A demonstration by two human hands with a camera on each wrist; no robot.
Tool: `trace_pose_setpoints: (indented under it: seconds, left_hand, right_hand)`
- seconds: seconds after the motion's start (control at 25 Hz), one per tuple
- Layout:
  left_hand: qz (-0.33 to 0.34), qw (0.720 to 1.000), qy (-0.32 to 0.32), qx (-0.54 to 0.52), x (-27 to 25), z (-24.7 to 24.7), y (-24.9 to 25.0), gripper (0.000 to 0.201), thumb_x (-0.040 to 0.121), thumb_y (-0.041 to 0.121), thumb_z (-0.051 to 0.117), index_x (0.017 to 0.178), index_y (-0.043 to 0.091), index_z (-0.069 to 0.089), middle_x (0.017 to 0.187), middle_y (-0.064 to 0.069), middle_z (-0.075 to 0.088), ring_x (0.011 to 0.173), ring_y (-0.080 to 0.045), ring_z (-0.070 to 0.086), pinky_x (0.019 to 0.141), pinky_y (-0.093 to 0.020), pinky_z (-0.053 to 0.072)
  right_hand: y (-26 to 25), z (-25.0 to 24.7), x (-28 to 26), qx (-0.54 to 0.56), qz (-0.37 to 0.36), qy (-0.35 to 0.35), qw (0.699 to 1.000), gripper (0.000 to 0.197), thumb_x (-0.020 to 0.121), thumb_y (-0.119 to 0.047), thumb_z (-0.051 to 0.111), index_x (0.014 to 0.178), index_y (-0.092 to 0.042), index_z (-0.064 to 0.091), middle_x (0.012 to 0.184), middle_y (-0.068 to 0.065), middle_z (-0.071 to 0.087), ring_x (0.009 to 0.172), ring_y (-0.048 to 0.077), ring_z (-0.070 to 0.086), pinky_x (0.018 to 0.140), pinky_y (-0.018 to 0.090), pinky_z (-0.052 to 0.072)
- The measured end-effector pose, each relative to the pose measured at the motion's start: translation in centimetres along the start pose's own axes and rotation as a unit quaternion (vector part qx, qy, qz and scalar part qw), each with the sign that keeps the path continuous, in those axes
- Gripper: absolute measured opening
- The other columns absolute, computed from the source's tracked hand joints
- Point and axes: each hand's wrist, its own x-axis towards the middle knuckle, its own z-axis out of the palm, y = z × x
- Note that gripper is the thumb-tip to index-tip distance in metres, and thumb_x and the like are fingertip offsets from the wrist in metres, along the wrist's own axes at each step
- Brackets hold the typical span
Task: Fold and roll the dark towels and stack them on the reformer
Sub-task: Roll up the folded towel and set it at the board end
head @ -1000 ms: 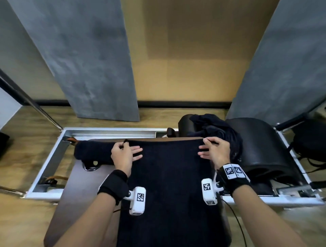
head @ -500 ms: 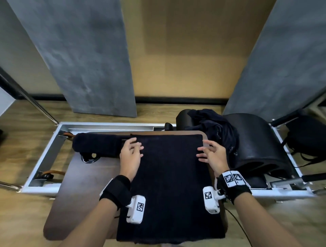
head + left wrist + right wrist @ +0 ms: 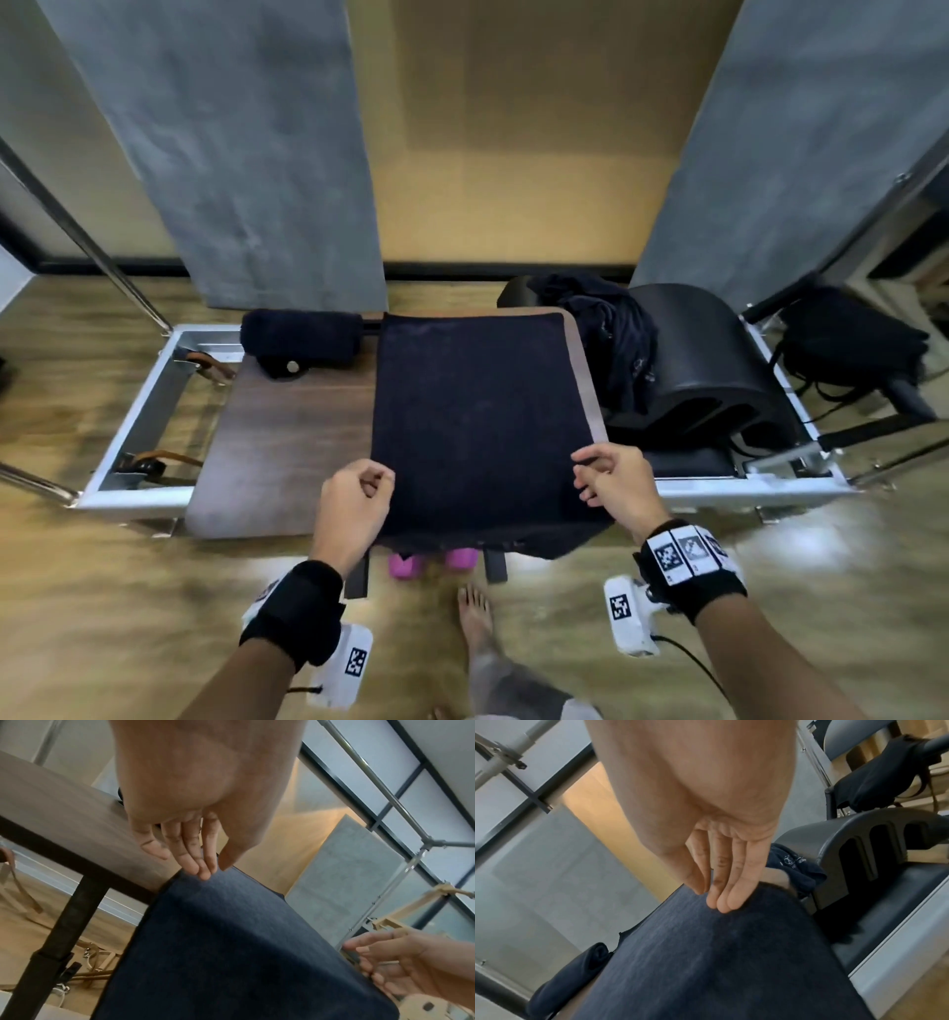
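On the reformer (image 3: 287,426), each hand, left hand (image 3: 354,501) and right hand (image 3: 613,483), pinches the flat towel's (image 3: 477,411) near side edges.

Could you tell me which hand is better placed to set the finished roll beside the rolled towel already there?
Left, I'd judge: the left hand is on the flat towel's side nearest the rolled towel; the right hand would cross over.

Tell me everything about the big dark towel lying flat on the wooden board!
The flat dark navy towel looks like soft terry cloth. It lies spread over the right part of the brown wooden board, and its near edge hangs over the front. The left hand touches its near left edge with its fingertips; the right hand touches the near right edge. A rolled dark towel lies beside its far left corner.
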Motion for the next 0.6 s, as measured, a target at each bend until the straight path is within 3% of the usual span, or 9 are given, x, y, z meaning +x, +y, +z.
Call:
trace_pose_setpoints:
  seconds: [0.12,0.24,0.4,0.6]
  left_hand:
    - [0.013,0.999,-0.028,0.04,-2.4,-0.5,-0.4,0.013,0.09,0.023,0.081,0.083,0.024,0.07,0.08,0.006,0.067,0.08,-0.018,0.064,0.077,-0.043,0.057]
    - [0.027,0.989,-0.03,0.141,-4.0,-0.5,-0.2,0.016,0.088,0.036,0.082,0.089,0.029,0.068,0.087,0.013,0.059,0.093,-0.017,0.058,0.085,-0.044,0.051]
    - [0.067,0.976,-0.025,0.204,-4.2,0.0,0.2,0.017,0.095,0.031,0.076,0.082,0.027,0.066,0.086,0.012,0.055,0.095,-0.018,0.056,0.083,-0.04,0.044]
    - [0.102,0.986,0.021,0.128,-0.9,0.4,3.9,0.011,0.098,0.032,0.071,0.088,0.032,0.066,0.089,0.014,0.051,0.092,-0.012,0.048,0.083,-0.037,0.038]
  right_hand:
    - [1.8,-1.2,-2.0,-0.098,0.019,0.024,0.995,0.018,0.085,-0.014,0.082,0.086,-0.024,0.068,0.069,0.004,0.071,0.063,0.022,0.067,0.067,0.038,0.058]
    - [2.6,-1.7,-3.6,-0.19,0.034,0.033,0.981,0.025,0.083,-0.027,0.085,0.089,-0.027,0.061,0.08,-0.002,0.066,0.082,0.023,0.066,0.071,0.034,0.05]
    - [2.3,-1.3,-3.6,-0.211,0.017,0.041,0.976,0.02,0.09,-0.024,0.079,0.078,-0.023,0.063,0.065,-0.005,0.065,0.069,0.016,0.063,0.064,0.031,0.047]
    - [-2.3,-1.2,-0.7,-0.118,-0.021,0.005,0.993,0.019,0.09,-0.023,0.078,0.076,-0.019,0.066,0.058,0.002,0.069,0.059,0.018,0.066,0.07,0.039,0.057]
